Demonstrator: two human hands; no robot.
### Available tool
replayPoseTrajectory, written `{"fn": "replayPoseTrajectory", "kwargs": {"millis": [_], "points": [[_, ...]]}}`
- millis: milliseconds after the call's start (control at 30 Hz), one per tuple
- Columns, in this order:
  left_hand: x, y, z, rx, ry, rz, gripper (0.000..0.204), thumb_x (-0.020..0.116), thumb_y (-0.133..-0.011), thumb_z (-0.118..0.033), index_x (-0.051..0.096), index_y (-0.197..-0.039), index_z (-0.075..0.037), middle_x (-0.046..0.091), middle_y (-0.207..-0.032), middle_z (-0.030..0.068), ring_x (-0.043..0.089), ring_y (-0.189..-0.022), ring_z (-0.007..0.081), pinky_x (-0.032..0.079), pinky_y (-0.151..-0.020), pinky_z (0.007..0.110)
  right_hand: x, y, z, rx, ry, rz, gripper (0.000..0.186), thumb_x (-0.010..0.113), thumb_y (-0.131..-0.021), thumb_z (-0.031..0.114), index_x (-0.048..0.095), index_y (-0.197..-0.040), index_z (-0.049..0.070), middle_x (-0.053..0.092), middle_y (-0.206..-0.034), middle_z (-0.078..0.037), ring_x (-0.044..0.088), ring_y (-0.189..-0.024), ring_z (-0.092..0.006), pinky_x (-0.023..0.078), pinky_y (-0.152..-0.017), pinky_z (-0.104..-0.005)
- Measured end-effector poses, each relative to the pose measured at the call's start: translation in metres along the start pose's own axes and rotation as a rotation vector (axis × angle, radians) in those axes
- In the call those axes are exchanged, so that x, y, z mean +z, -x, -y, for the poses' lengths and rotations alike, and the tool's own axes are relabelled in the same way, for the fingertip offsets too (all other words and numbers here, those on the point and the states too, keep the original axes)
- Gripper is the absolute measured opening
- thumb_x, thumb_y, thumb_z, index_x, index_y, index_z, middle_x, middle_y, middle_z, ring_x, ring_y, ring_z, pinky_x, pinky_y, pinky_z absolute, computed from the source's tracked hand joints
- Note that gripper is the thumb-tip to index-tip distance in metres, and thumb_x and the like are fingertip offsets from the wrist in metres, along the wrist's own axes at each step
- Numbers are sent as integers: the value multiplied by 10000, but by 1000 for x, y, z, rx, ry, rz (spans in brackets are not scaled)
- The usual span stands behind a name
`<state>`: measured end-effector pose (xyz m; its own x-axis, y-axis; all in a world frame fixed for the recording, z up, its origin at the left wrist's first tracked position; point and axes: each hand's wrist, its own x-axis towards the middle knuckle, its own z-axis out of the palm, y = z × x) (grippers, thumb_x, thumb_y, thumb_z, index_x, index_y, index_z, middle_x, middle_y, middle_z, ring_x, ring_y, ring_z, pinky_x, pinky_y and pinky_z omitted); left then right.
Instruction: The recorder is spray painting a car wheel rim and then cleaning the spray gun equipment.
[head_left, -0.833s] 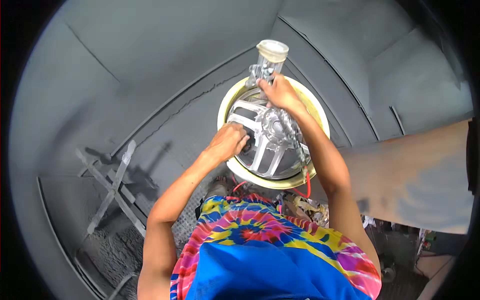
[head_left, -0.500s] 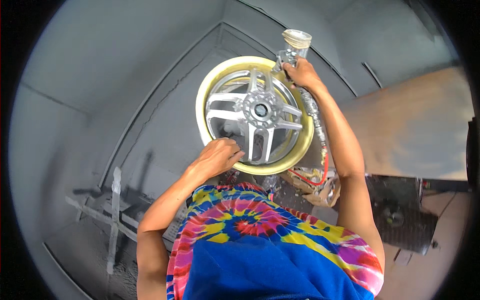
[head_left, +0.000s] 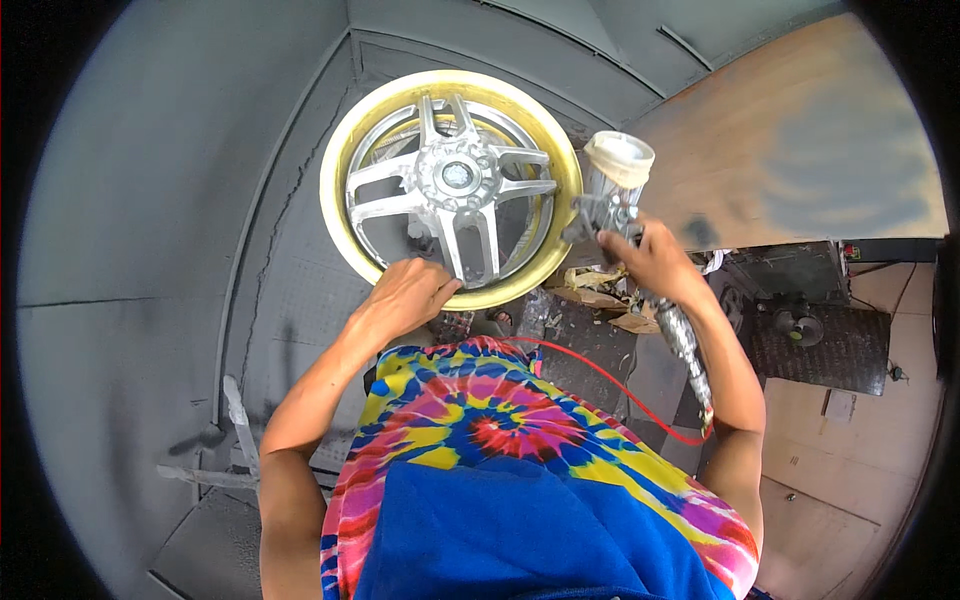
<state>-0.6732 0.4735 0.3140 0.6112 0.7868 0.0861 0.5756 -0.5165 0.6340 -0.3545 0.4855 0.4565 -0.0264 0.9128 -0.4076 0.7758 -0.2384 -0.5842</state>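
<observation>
A wheel rim (head_left: 377,259) with silver spokes and a yellow outer ring stands in front of me, its face turned my way. My left hand (head_left: 408,300) has its fingers curled over the lower edge of the ring; their tips are partly hidden. In my right hand (head_left: 655,262) is a spray gun (head_left: 603,214), fingers wrapped round its handle. A clear cup (head_left: 619,160) with a tan band round its top sits on the gun. The gun's front end is beside the right edge of the wheel. A red hose (head_left: 610,378) hangs in a loop from the gun's silver-wrapped lower fitting (head_left: 680,342).
Grey-coated walls (head_left: 160,200) rise at left and behind the wheel. A brown board (head_left: 790,150) with grey overspray stands at right. Crumpled paper (head_left: 590,290) lies on the floor, a fan (head_left: 798,328) is farther right, and a grey-crusted stand (head_left: 240,425) is at lower left.
My right hand and the spray gun have moved from the wheel's upper right down along its right side. The view has shifted, and my left hand remains at the lower edge.
</observation>
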Motion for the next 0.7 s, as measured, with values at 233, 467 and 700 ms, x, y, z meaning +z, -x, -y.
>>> {"fn": "replayPoseTrajectory", "kwargs": {"millis": [233,467,700], "points": [[1,8,-2,-132,-124,7,382,621,-920,-241,654,-674,50,631,-705,243,625,-710,428,485,-609,491,47,32,24,-153,-82,163,611,645,-942,282,450,-1369,-108,575,-562,-60,561,-462,-113,432,-462,-296],[-2,21,23,-149,-263,-4,393,570,-952,-235,661,-670,23,634,-675,192,640,-741,394,436,-1012,528,72,18,52,-334,-156,268,628,657,-937,269,430,-1349,-148,650,-661,-141,610,-602,-105,483,-556,-316],[-20,22,28,-108,-332,-16,376,545,-965,-253,680,-722,1,658,-726,163,644,-782,367,464,-970,517,54,32,66,-303,-283,154,583,661,-936,226,452,-1310,-169,710,-792,-124,622,-652,-138,508,-661,-296]]}}
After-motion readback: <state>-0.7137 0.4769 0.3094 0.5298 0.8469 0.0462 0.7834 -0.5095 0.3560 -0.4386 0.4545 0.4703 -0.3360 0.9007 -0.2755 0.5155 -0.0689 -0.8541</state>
